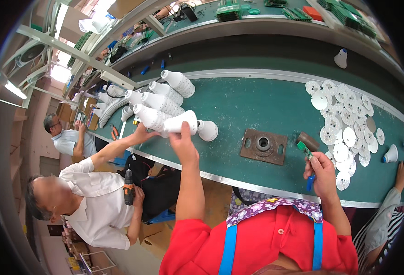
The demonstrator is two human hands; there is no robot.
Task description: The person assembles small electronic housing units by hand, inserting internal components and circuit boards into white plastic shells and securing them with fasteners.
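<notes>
The person has two hands over one green table [229, 101]. The left hand [184, 145] keeps its thumb and fingers closed around one white cone-shaped housing [180, 122], at the front end of a group of similar pieces, with its wide end turned to the right. One more housing [208, 131] lies just beside this wide end; whether the two touch, I cannot tell. In the group itself I count five perforated housings [165, 94] clearly, and further ones behind at the left are partly hidden.

The right hand [322, 172] pinches one small green circuit board [304, 148] between thumb and index finger — and under its curled fingers one blue handle [310, 182] comes out.

Between the two hands lies one brown metal plate [264, 146], having one round ring in the middle and two slots, one at each side. One brown cylinder [308, 141] is near the board. To the right are spread white discs [332, 123], surely more than twenty, but they overlap, so the exact number I cannot give. One blue-rimmed white cone [390, 154] lies near these discs.

At the left are two co-workers: the nearer has one hand [144, 134] by the housings and one orange-black drill [128, 187] in the other. One pair of orange pliers [115, 133] lies beyond — at the table's left part.
</notes>
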